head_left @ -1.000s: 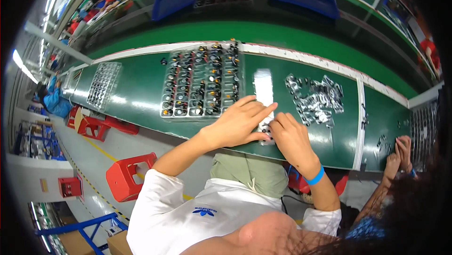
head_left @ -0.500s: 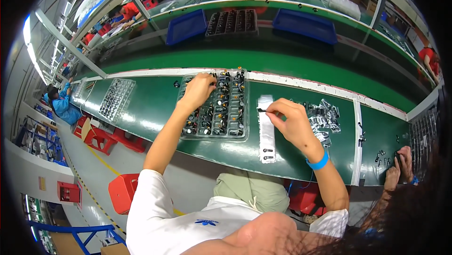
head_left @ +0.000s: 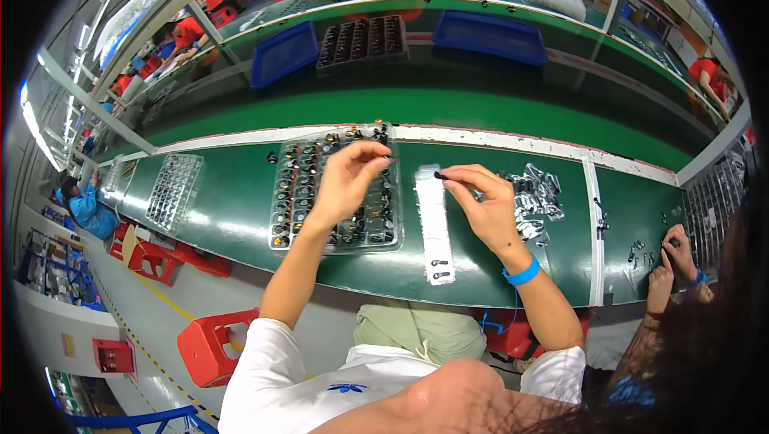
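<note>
A clear compartment tray [head_left: 279, 208] full of small black parts, some with orange or white bits, lies on the green bench. My left hand [head_left: 350, 183] is above its right side, thumb and forefinger pinched at a tiny dark piece [head_left: 390, 157], partly hidden by the fingertips. To the right of the tray lies a white strip [head_left: 432, 214] with small black parts [head_left: 440, 269] on its near end. At the strip's far end, my right hand [head_left: 485, 203], with a blue wristband, pinches a small black part [head_left: 440, 175] between thumb and fingers.
Small silvery packets [head_left: 538, 198] lie right of my right hand. A white divider [head_left: 594, 230] separates a neighbour's hands [head_left: 671, 266] and loose black parts. Another clear tray [head_left: 175, 190] sits left. Beyond the bench's white edge are blue trays [head_left: 490, 38] and a filled dark tray [head_left: 363, 40].
My left hand has moved right across the tray, out of its compartments, with the tiny piece at its fingertips. My right hand stays by the strip's far end. The whole view has shifted slightly.
</note>
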`<state>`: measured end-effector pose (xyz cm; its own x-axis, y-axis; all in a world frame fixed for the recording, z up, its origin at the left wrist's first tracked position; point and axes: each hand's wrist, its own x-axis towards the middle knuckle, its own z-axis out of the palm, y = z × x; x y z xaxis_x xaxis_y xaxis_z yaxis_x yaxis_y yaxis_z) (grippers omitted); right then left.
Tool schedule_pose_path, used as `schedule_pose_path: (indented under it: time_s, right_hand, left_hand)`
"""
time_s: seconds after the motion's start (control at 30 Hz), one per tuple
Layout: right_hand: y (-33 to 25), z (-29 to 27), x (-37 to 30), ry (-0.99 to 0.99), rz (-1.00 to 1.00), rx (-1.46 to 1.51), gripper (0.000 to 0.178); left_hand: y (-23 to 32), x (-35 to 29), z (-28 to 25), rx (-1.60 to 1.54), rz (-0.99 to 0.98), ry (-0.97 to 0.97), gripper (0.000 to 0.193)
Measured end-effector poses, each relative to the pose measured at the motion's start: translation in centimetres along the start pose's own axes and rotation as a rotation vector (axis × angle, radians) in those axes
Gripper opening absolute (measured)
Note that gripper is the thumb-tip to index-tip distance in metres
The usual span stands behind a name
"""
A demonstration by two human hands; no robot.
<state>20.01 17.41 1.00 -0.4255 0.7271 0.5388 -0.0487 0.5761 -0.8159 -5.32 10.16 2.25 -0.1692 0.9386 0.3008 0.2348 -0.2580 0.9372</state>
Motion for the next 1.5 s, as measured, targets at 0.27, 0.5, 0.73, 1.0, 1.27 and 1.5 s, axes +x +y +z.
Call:
schedule_pose_path:
  time_s: [0.27,0.5,0.73,1.0,1.27,1.5]
  right_hand:
    - [-1.1,0.5,-0.5,-0.061,-0.101,0.017,0.016]
    - [-1.0,0.5,-0.7,-0.117,-0.095,-0.013,0.016]
    - [-1.3,0.6,-0.9,-0.126,-0.121,-0.094,0.017]
    - [-1.2,1.0,-1.2,-0.093,-0.119,-0.072,0.017]
    - [-1.3,0.8,-1.2,-0.129,-0.02,-0.046,0.021]
    - [-1.2,0.8,-1.0,-0.136,0.051,0.006,0.021]
  left_hand:
    - [-1.5,-2.5,3.7,-0.497,-0.115,-0.131,0.022]
    - [-1.4,-3.1,4.0,-0.535,-0.17,-0.169,0.023]
    - [-0.4,-3.4,4.2,-0.486,-0.097,-0.163,0.023]
    - [-0.4,-3.6,5.0,-0.243,0.072,-0.072,0.026]
    - [-0.1,-3.7,4.8,-0.212,0.009,-0.101,0.025]
    - [-0.6,-3.5,4.9,-0.237,0.073,-0.112,0.025]
